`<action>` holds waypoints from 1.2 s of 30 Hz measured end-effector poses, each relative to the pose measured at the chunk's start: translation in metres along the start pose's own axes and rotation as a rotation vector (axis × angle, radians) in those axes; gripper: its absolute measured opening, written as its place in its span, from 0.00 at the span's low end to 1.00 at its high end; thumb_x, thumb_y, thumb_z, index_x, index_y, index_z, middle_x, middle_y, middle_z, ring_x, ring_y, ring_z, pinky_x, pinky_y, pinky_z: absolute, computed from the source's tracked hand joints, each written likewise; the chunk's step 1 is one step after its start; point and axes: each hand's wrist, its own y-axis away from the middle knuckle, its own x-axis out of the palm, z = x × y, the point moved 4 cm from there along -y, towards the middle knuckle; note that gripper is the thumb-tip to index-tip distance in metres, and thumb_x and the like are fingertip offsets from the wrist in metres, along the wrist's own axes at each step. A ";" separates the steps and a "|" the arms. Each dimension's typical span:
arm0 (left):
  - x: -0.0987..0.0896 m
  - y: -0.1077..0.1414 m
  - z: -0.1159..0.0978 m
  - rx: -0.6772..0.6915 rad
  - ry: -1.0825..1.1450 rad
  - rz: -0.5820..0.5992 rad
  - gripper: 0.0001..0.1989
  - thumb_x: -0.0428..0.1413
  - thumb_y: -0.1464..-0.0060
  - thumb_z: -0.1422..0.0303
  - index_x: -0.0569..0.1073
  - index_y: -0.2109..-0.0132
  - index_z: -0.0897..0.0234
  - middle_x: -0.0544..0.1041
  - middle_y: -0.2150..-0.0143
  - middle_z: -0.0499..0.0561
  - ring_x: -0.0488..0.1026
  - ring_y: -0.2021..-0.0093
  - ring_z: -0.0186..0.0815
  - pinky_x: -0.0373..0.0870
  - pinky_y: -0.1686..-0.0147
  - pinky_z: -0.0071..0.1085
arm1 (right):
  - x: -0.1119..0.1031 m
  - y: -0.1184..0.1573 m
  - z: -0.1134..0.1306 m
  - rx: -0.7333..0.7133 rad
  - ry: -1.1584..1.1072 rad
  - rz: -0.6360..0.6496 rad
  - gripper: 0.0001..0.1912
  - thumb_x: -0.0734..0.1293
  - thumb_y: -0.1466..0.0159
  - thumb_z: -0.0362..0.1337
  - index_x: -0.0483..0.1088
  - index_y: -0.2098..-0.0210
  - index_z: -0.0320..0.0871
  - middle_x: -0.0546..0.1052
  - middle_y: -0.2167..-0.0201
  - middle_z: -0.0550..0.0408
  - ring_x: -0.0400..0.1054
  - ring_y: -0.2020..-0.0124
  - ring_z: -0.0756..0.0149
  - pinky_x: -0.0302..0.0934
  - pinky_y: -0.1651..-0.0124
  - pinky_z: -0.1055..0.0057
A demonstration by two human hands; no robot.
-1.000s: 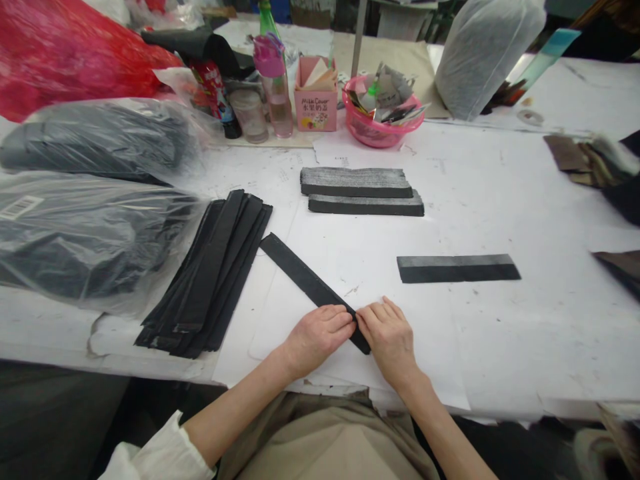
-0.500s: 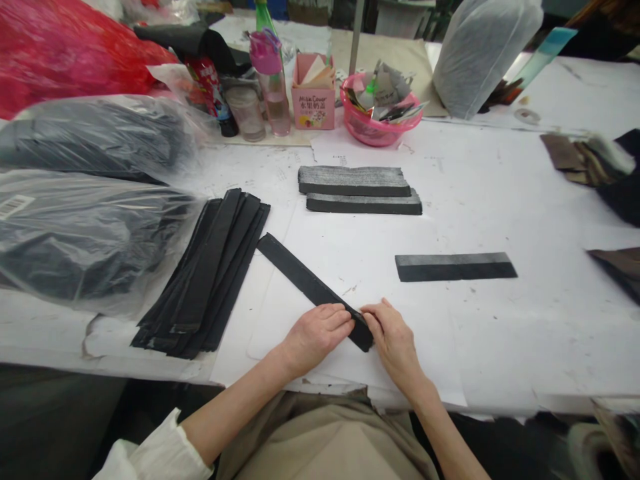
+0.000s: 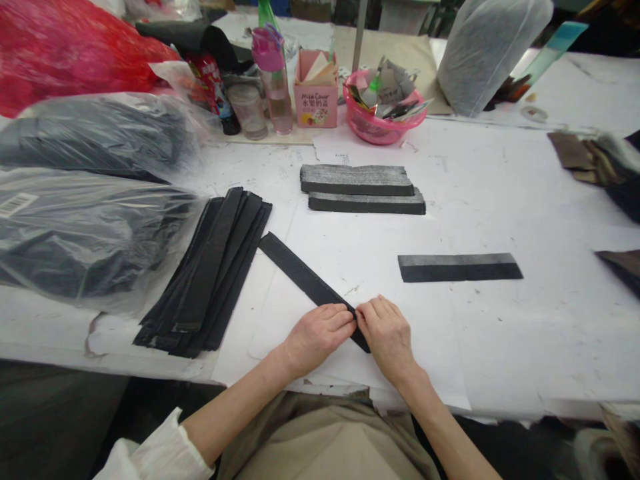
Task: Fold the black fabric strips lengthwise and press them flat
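A long black fabric strip (image 3: 305, 279) lies slantwise on the white paper, its lower end under both hands. My left hand (image 3: 323, 333) presses on the strip with its fingers bent together at the edge. Close beside it, my right hand (image 3: 387, 330) pinches the same edge, the fingertips of both hands nearly touching. To the right lies a single strip (image 3: 460, 268), half grey and half black. Farther back are two stacks of such strips, the rear stack (image 3: 357, 179) overlapping the front stack (image 3: 367, 204). A fanned pile of black strips (image 3: 210, 273) lies on the left.
Clear plastic bags with dark material (image 3: 90, 233) fill the left side, with a red bag (image 3: 75, 57) behind. At the back stand a bottle (image 3: 277, 87), a cup (image 3: 249, 110), a pink box (image 3: 317, 100) and a pink basket (image 3: 383, 130). Cloth scraps (image 3: 575, 157) lie at right.
My right hand has shifted slightly left along the strip's edge, closer to my left hand, and its fingers are drawn together. The left hand has stayed nearly in place.
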 end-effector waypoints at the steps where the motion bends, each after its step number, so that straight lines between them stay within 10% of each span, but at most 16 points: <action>1: 0.000 0.000 0.000 -0.003 0.003 0.003 0.09 0.47 0.38 0.75 0.71 0.55 0.69 0.75 0.57 0.53 0.69 0.50 0.36 0.71 0.49 0.34 | 0.001 0.000 0.000 0.016 -0.004 -0.026 0.08 0.60 0.35 0.28 0.66 0.70 0.43 0.67 0.73 0.55 0.63 0.66 0.64 0.58 0.46 0.62; 8: -0.002 -0.002 -0.001 -0.030 0.016 -0.004 0.09 0.47 0.38 0.75 0.72 0.56 0.68 0.75 0.57 0.53 0.70 0.50 0.35 0.71 0.49 0.33 | 0.005 0.004 0.002 0.189 -0.176 -0.189 0.06 0.59 0.35 0.31 0.62 0.69 0.44 0.68 0.73 0.56 0.63 0.67 0.64 0.58 0.44 0.59; 23: -0.011 -0.007 0.021 -0.080 -0.063 0.060 0.15 0.54 0.41 0.67 0.68 0.48 0.64 0.72 0.49 0.55 0.66 0.45 0.42 0.66 0.46 0.41 | 0.000 0.025 -0.021 0.152 -0.380 -0.009 0.12 0.67 0.37 0.36 0.69 0.54 0.47 0.69 0.62 0.54 0.64 0.58 0.60 0.60 0.48 0.56; 36: -0.013 -0.038 0.059 0.270 0.075 0.397 0.25 0.54 0.43 0.55 0.64 0.40 0.52 0.58 0.34 0.54 0.52 0.34 0.42 0.47 0.36 0.46 | 0.001 0.025 -0.023 0.143 -0.364 -0.042 0.08 0.66 0.38 0.36 0.72 0.58 0.47 0.69 0.64 0.53 0.65 0.60 0.61 0.64 0.52 0.57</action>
